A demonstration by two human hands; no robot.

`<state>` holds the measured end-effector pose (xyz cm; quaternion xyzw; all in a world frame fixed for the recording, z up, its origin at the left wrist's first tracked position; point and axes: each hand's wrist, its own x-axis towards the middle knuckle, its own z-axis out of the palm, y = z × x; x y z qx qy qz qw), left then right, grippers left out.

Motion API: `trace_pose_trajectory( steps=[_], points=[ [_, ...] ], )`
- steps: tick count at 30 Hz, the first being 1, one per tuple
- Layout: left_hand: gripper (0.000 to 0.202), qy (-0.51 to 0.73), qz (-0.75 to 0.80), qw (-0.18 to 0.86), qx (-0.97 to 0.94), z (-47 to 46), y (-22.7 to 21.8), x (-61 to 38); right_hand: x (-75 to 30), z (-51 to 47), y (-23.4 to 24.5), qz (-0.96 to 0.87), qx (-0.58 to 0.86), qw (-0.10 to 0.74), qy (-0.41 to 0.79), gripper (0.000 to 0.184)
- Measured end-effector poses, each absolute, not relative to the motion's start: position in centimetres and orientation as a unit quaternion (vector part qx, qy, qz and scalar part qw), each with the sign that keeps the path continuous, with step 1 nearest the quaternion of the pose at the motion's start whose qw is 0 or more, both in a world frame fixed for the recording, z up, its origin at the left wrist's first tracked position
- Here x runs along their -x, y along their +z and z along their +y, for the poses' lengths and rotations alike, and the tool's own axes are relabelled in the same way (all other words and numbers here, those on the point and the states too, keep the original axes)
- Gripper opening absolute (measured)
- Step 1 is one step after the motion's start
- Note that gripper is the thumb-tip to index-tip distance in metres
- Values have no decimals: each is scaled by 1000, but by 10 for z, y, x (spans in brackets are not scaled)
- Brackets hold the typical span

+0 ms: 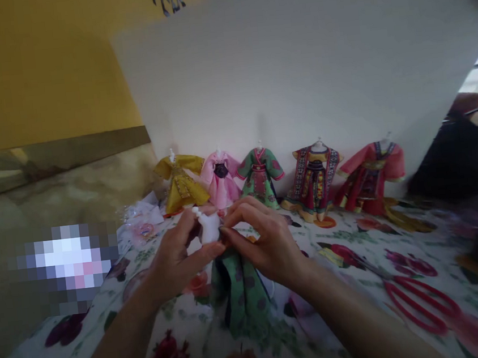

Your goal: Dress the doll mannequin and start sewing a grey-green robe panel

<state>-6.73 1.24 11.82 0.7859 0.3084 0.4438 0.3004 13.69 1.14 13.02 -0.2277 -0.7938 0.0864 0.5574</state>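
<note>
My left hand (178, 259) is closed around a small white mannequin torso (208, 225), held upright above the table. My right hand (267, 243) pinches at the waist of the same figure, where a green patterned skirt (240, 293) hangs down from it. Both hands meet at the middle of the view, just in front of a row of dressed miniature mannequins.
Five small costumes stand along a white backboard (295, 65): yellow (181, 184), pink (221, 180), green (261, 176), dark patterned (316, 179) and red (371, 176). Red-handled scissors (414, 297) lie right on the floral tablecloth (358, 257). A black bag (462, 155) sits far right.
</note>
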Motion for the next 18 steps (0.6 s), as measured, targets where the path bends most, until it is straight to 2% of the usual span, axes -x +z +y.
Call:
trace_pose_trajectory(
  steps=[5, 11, 18],
  points=[
    [44, 468, 303, 293, -777, 11, 120, 62, -137, 9, 131, -797, 227, 555, 72, 14],
    [41, 530, 249, 400, -705, 7, 124, 52, -134, 7, 131, -798, 224, 555, 68, 16],
    [42, 551, 228, 472, -649, 10, 122, 47, -133, 6, 132, -795, 241, 551, 75, 18]
  ],
)
